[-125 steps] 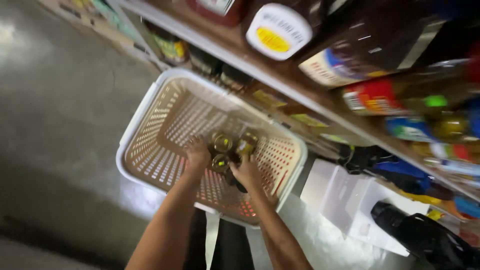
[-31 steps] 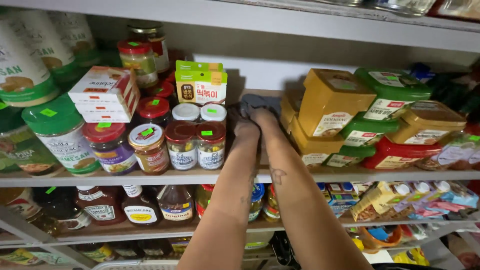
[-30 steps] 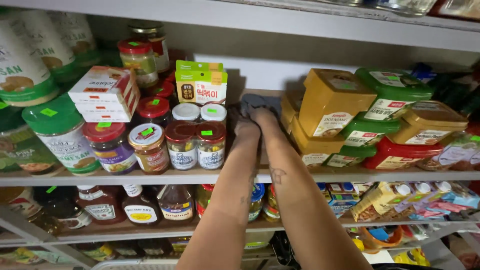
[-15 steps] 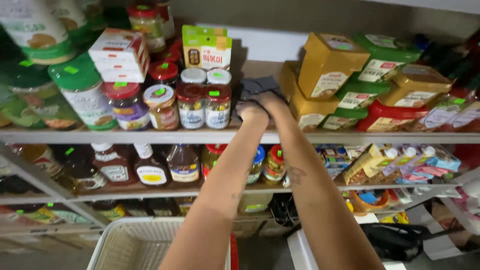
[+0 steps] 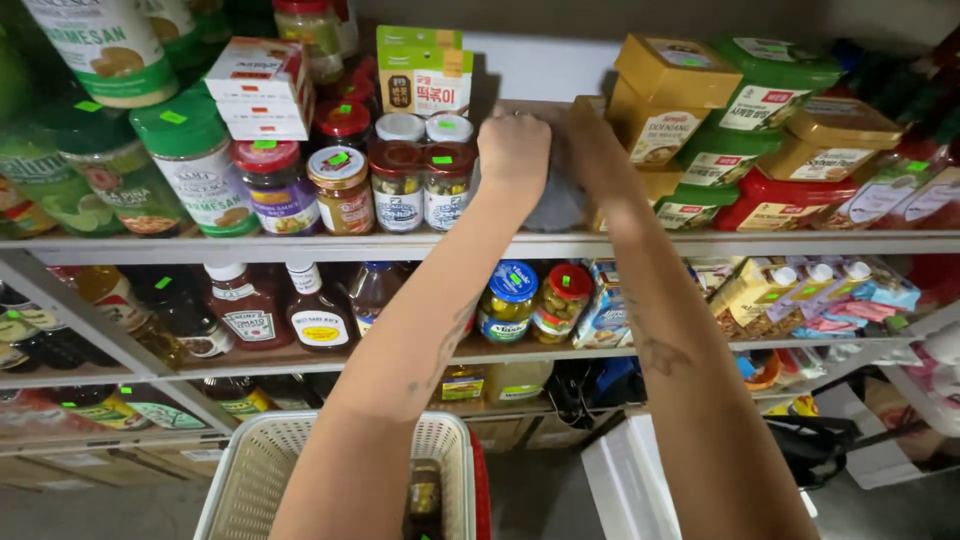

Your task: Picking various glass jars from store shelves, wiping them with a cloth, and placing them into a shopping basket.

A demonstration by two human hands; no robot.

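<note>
**Both hands reaching into the top-shelf gap**

Item 1. Left hand point(image 5: 515, 150), upper centre of the frame: curling into a fist-like grip against a dark grey object point(image 5: 556, 200) sitting in the gap between two white-lidded jars point(image 5: 422, 170) and the yellow tubs point(image 5: 668, 90). Whether the fingers are closing on it, I cannot tell.

Item 2. Right hand point(image 5: 590, 135): reaching in just right of the left; its fingers are hiding behind the object, so its grip cannot be told either.

Handling note, as a judgement: the gap is narrow, so keeping the elbows in and moving straight along the shelf point(image 5: 300, 243) would be sparing the jars to the left and the stacked tubs to the right from a knock.

Item 3. Containers. The white-lidded jars are showing greenish pickled contents. Middle shelf, centre: a blue-lidded jar point(image 5: 508, 300) of pickles beside a red-lidded one. Lower left: a white basket point(image 5: 262, 470), mesh-walled, holding at least one dark jar point(image 5: 425, 495) near its right wall.
</note>
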